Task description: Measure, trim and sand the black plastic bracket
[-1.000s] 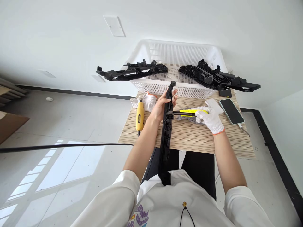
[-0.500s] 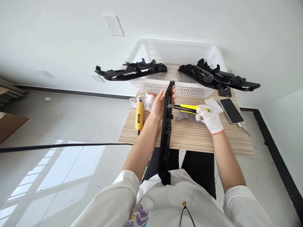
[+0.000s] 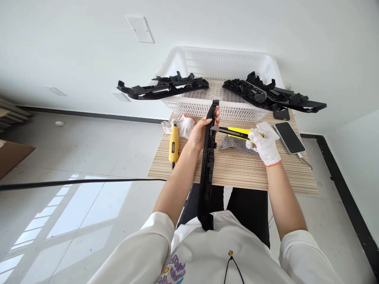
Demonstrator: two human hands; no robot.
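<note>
My left hand (image 3: 201, 132), bare, grips a long black plastic part (image 3: 208, 165) near its far end; the part runs from my chest out over the small striped table (image 3: 237, 173). My right hand (image 3: 264, 146) wears a white knit glove and holds a yellow utility knife (image 3: 235, 133). The knife's blade tip rests against the part's right edge, just below my left fingers.
A white plastic basket (image 3: 219, 79) stands at the table's far side with black parts (image 3: 161, 87) (image 3: 272, 96) lying across its left and right rims. On the table lie a yellow tool (image 3: 174, 144), a spare glove (image 3: 182, 125), a grey cloth (image 3: 235, 144) and a phone (image 3: 288, 137).
The knife blade has slid along the part's edge away from me, toward its far end. My left hand keeps its grip.
</note>
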